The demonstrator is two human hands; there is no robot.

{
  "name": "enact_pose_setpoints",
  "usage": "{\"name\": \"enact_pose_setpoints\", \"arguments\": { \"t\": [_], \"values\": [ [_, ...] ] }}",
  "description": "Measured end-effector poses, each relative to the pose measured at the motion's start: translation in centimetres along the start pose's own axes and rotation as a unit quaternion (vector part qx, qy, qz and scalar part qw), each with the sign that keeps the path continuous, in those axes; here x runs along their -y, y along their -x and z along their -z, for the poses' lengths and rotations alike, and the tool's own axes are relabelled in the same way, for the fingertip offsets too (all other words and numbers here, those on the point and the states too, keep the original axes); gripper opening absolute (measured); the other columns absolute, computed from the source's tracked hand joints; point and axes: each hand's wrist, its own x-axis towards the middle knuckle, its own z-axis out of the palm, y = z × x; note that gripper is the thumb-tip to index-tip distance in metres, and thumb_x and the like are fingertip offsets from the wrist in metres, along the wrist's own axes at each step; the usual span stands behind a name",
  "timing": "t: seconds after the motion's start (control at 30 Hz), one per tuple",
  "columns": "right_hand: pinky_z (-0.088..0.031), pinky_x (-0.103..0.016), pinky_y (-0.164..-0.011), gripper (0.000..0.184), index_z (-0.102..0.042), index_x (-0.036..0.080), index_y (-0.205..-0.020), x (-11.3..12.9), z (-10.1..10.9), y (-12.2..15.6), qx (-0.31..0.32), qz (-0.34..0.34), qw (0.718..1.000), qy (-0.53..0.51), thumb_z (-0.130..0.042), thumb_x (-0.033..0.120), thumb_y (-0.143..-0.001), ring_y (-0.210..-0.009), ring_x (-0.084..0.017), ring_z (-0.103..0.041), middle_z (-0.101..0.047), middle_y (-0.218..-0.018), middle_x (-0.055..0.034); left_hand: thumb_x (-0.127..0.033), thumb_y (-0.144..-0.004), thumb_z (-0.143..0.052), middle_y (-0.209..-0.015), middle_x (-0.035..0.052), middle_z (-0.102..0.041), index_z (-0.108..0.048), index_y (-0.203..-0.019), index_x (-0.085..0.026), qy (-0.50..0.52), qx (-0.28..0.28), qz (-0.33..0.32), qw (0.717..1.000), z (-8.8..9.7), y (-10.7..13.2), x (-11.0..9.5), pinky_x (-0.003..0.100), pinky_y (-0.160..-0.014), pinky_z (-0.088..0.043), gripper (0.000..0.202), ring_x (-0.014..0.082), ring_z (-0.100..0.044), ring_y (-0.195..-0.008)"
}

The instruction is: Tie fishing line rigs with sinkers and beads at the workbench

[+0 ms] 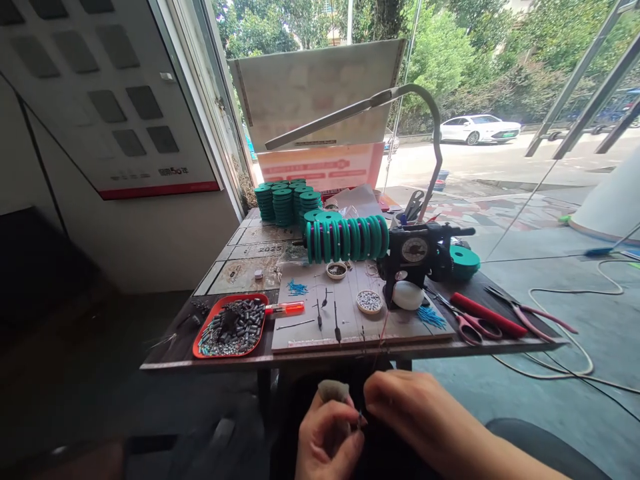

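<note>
My left hand is in front of the table's near edge, thumb and forefinger pinched on a tiny bluish piece too small to name. A pale cover wraps one of its fingertips. Close beside it on the right, my right hand is closed with fingers curled; what it grips, if anything, is hidden. A thin reddish line runs down from the board toward the right hand. Dark weighted fishing floats or sinkers lie on the board just beyond my hands.
A red tray of metal sinkers stands left, an orange-capped tube beside it. Green spools sit on a black winder; more are stacked behind. Bead dish, blue pieces, scissors, and pliers lie right. A lamp arches above.
</note>
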Motion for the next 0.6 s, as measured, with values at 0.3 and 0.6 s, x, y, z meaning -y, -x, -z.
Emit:
{"name": "enact_pose_setpoints", "arguments": {
  "t": [0.3,0.6],
  "values": [
    [-0.03,-0.016,-0.052,0.022,-0.05,0.014,-0.069,-0.1,-0.1,-0.2,0.003,0.009,1.0,0.011,-0.047,0.017,-0.091,-0.055,-0.007,-0.043,-0.053,-0.065,0.0017,-0.032,-0.073,-0.069,-0.08,0.0024,-0.055,-0.069,-0.076,-0.021,-0.036,0.056,-0.016,0.998,1.2,-0.3,0.8,0.019,-0.071,-0.038,0.012,0.0097,-0.051,-0.076],
    [-0.033,-0.017,-0.054,0.015,-0.054,0.013,-0.069,0.5,-0.7,-0.7,0.03,0.025,0.992,0.119,-0.056,0.011,-0.084,-0.057,-0.009,-0.05,-0.059,-0.066,0.0006,-0.042,-0.074,-0.065,-0.067,0.0022,-0.047,-0.07,-0.076,-0.016,-0.09,0.036,0.009,0.995,1.5,0.0,0.6,0.018,-0.059,-0.035,0.027,0.0065,-0.043,-0.061]
  ]
}}
